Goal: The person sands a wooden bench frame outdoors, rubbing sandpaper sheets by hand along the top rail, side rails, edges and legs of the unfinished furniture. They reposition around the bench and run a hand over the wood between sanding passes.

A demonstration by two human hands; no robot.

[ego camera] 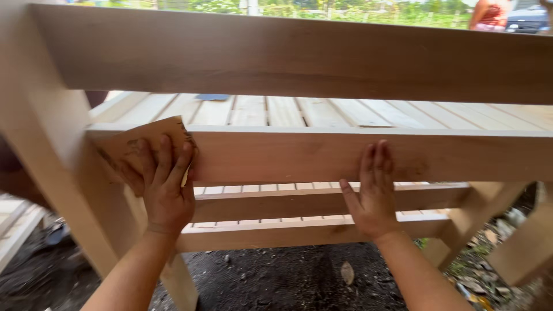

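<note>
Left hand [167,190] pressing sandpaper [138,147], right hand [371,193] flat

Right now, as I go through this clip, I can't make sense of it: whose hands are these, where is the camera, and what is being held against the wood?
The one picture comes from a camera worn on a person's head, looking down at their own bare hands. In front is an unfinished wooden bench frame with slats behind a front rail. The left hand presses a brown sheet of sandpaper against the rail near a leg. The right hand lies flat on the same rail, holding nothing. Below is dark ground. A small blue object lies on the slats. Another person stands far behind.
</note>
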